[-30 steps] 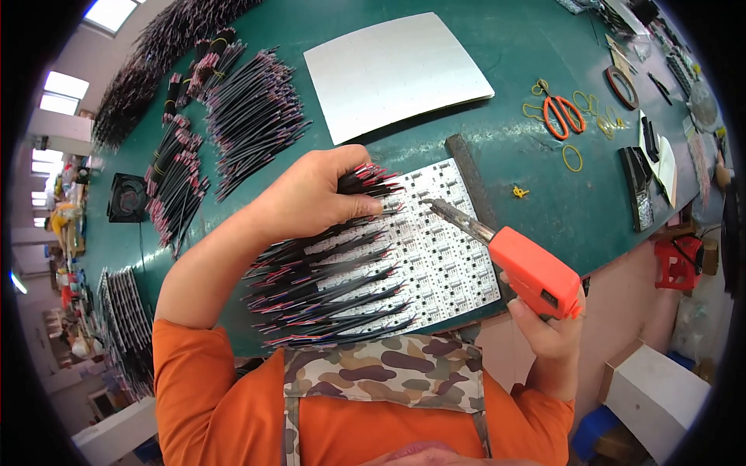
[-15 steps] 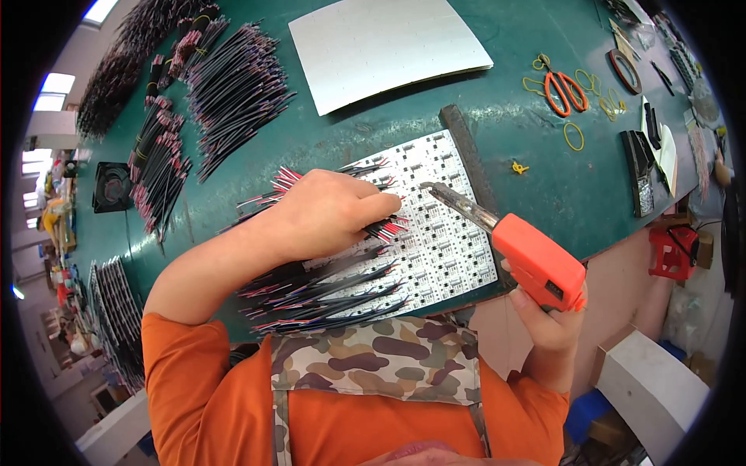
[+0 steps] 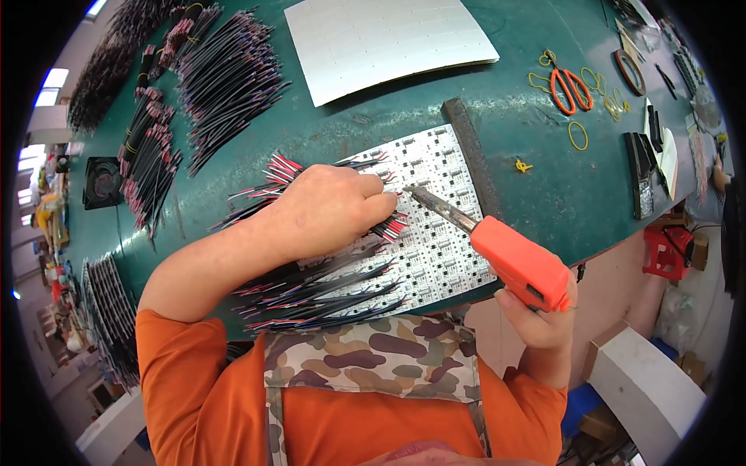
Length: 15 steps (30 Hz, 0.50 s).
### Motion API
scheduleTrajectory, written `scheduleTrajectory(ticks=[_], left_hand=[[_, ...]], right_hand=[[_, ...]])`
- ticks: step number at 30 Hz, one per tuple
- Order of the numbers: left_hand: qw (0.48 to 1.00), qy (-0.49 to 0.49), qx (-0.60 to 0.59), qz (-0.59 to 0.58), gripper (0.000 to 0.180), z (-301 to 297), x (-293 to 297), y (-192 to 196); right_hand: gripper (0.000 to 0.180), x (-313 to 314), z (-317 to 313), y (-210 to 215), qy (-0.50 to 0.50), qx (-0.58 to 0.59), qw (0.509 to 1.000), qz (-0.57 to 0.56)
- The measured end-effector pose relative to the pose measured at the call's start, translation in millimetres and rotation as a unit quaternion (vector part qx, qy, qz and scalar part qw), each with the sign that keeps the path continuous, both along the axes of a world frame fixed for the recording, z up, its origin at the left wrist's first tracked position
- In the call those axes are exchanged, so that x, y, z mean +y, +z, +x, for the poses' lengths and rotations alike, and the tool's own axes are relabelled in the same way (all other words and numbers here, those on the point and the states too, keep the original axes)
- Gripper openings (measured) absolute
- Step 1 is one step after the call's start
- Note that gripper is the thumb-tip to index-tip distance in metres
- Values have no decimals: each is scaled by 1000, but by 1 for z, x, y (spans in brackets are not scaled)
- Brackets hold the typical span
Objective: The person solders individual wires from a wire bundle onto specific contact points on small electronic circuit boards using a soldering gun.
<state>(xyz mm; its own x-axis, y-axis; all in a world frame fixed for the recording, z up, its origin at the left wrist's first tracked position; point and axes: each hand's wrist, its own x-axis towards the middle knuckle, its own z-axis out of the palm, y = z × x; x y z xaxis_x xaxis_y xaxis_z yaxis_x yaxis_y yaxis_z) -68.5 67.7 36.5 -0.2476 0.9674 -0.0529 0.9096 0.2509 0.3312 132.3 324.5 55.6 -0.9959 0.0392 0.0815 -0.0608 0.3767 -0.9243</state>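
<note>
A white panel of small circuit boards (image 3: pixel 439 256) lies on the green bench, with black cables (image 3: pixel 334 299) fanned over its left part. My left hand (image 3: pixel 338 203) is closed around a bunch of black wires with red and white ends (image 3: pixel 394 227), above the panel. In my right hand (image 3: pixel 536 314) is a red-handled soldering iron (image 3: pixel 517 260). Its metal tip points left and sits just right of my left fingertips, over the boards. Whether the tip touches a wire end, I cannot tell.
Along the panel's right side runs a dark bar (image 3: pixel 472 155). Cable bundles (image 3: pixel 233 85) lie at the far left, near a small black fan (image 3: pixel 102 182). A white sheet stack (image 3: pixel 392 46) is at the back. Orange-handled scissors (image 3: pixel 571 92) and a black holder (image 3: pixel 640 175) lie right.
The soldering iron has moved left, bringing its tip close to my left fingertips. My left hand keeps its grip on the wires, nearly in place. The whole view has shifted slightly.
</note>
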Motion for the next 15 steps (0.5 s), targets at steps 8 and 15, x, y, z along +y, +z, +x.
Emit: scheduleTrajectory(ticks=[8,15], left_hand=[[1000,-5,-3,-7,11,0,2,2],[1000,-4,-10,-6,10,-1,2,2]], right_hand=[[48,-3,-2,4,-8,-20,1000,13],[49,-2,-5,5,10,28,999,38]])
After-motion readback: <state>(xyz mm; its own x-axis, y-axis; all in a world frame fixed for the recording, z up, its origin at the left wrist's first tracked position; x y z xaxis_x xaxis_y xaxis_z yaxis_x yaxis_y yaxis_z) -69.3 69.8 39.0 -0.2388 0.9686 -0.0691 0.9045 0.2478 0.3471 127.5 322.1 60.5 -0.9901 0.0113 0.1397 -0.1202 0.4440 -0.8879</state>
